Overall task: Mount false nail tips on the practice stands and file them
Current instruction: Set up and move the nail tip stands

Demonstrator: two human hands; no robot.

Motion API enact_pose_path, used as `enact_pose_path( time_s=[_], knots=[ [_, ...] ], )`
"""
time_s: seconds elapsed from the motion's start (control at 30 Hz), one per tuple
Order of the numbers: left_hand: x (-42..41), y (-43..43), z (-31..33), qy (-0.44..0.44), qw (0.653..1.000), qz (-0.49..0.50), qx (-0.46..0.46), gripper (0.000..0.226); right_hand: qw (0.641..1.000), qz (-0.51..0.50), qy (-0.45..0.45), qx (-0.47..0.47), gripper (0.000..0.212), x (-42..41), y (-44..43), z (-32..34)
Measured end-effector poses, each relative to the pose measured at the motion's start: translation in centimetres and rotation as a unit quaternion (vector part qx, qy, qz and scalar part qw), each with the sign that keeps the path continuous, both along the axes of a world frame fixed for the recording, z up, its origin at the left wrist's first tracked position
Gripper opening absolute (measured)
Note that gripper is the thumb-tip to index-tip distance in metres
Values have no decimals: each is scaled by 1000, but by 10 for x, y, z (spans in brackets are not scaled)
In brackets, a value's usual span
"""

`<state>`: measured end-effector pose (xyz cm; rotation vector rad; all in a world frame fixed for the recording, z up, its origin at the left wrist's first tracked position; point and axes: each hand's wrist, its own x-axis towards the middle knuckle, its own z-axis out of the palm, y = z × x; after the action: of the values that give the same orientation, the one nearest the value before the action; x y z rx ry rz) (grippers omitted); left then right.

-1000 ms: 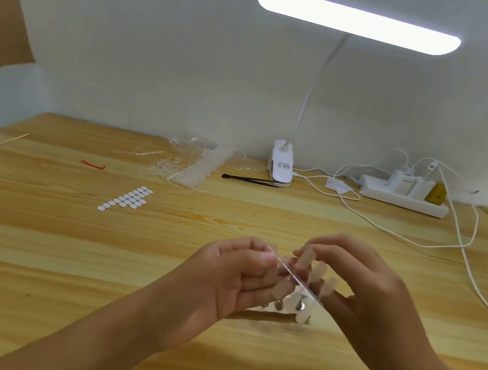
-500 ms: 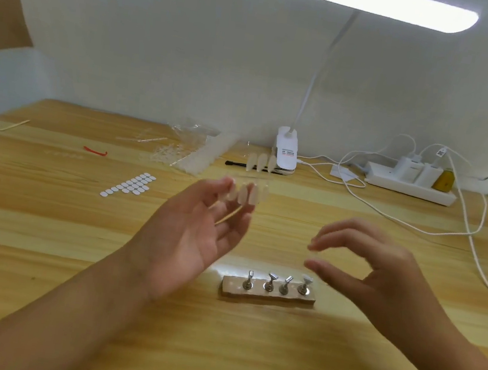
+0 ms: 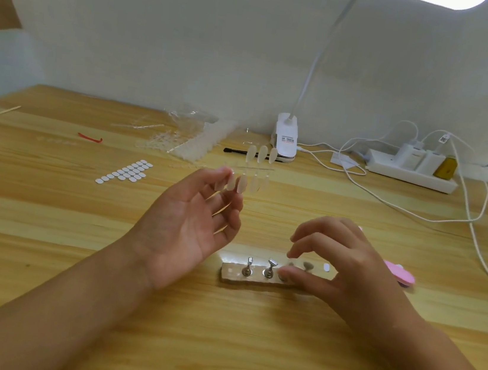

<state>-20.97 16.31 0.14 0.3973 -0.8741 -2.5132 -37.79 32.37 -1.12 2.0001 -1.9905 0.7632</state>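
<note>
White sheeting [image 3: 163,34] is hung behind a light wooden table [image 3: 45,220], against which a clip lamp [image 3: 286,137] and a power strip [image 3: 408,175] with plugged chargers are set, white cables [image 3: 389,204] trailing off to the right. On the far left of the table a wooden stick [image 3: 5,110], a red strip [image 3: 89,137], rows of white adhesive pads [image 3: 126,171] and a crumpled clear bag [image 3: 186,143] are laid out, well apart from the work.

The left hand [image 3: 190,227] is raised palm up above the table. A clear strip of false nail tips [image 3: 260,156] is held at its left end by the fingertips, so this grip is closed on the strip; tips are seen both above and below its thin bar.

The practice stand [image 3: 232,275], a small wooden block carrying a row of metal holders, is lying on the table just below and right of that hand, with no tip mounted on the two bare holders at its left. The right hand [image 3: 349,270] is arched over the stand's right half, its thumb laid against the block. The grip is narrow, thumb and forefinger close around the third holder, but through the blur it cannot be told whether the holder is pinched. A pink nail file [image 3: 401,275] is partly hidden behind this hand.
</note>
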Motion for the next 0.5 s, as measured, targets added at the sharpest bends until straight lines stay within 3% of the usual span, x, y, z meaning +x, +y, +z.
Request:
enact_pose_path(
  time_s=[0.33,0.43,0.5],
  knots=[
    [0,2,1,0,1000,8,-7,10,999,4,-36,28,31,4,-3,-3],
    [-1,5,-3,-29,996,37,-75,6,994,-14,-98,41,37,3,0,2],
    [-3,10,-4,-64,983,62,-161,16,983,-35,-182,11,40,3,2,8]
  ],
)
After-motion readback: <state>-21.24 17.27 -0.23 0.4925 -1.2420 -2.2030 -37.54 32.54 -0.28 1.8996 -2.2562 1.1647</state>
